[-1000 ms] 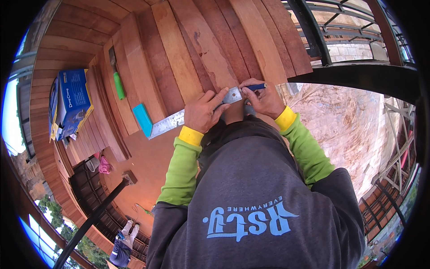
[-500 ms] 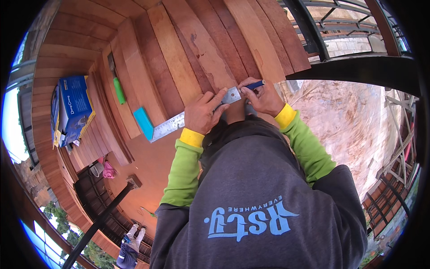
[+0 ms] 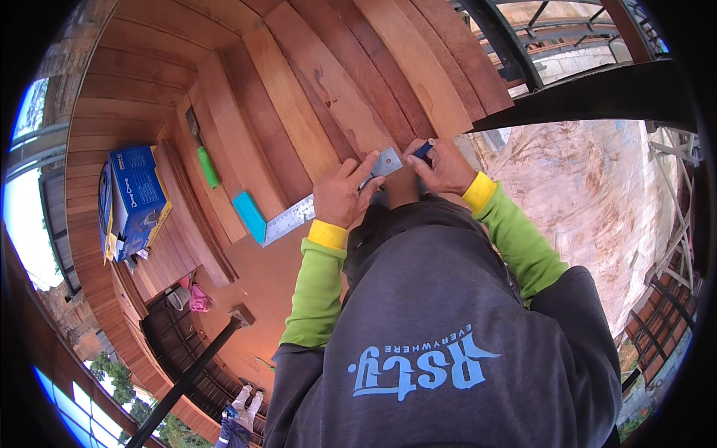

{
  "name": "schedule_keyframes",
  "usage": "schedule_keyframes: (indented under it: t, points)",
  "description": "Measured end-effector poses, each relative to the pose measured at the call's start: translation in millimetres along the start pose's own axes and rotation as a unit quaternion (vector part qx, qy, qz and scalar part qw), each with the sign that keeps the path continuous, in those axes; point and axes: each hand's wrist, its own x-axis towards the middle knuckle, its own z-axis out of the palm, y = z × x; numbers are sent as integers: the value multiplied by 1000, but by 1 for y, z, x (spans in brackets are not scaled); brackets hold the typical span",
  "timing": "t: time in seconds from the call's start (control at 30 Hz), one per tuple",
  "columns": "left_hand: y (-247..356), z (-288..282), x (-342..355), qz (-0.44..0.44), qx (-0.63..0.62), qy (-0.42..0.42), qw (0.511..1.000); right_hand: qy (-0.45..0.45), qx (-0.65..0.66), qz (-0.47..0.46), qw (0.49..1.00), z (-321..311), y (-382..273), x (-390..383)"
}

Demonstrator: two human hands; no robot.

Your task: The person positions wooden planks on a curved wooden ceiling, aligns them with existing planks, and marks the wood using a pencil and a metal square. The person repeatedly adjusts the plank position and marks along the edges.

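A metal square ruler with a teal stock lies across reddish wooden planks. My left hand presses flat on the ruler's blade, fingers spread toward its far end. My right hand pinches a blue marking pen right at the blade's end, its tip against the wood. Both forearms wear green sleeves with yellow cuffs. My grey hooded top fills the lower middle and hides the plank edge below my hands.
A green-handled tool lies on the planks at left. A blue cardboard box sits farther left. A pink rag lies below the boards. A dark metal beam and railing run upper right above a drop.
The view has shifted slightly; my hands, the ruler and the pen stay in nearly the same place on the plank.
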Motion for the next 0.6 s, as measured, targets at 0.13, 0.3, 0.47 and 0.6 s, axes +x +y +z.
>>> schedule_keyframes:
  t: [0.13,0.3,0.47,0.6]
  points:
    - [3,1,-4,-8,8,-3,1000,135,229,53,962,10,-19,-32]
    - [15,-12,-4,-37,23,-17,999,129,151,76,977,6,1,-49]
    - [31,-29,-24,-132,-46,15,990,184,180,59,964,6,31,-68]
    - [39,-31,-36,-182,-90,13,979,187,226,101,951,10,33,-72]
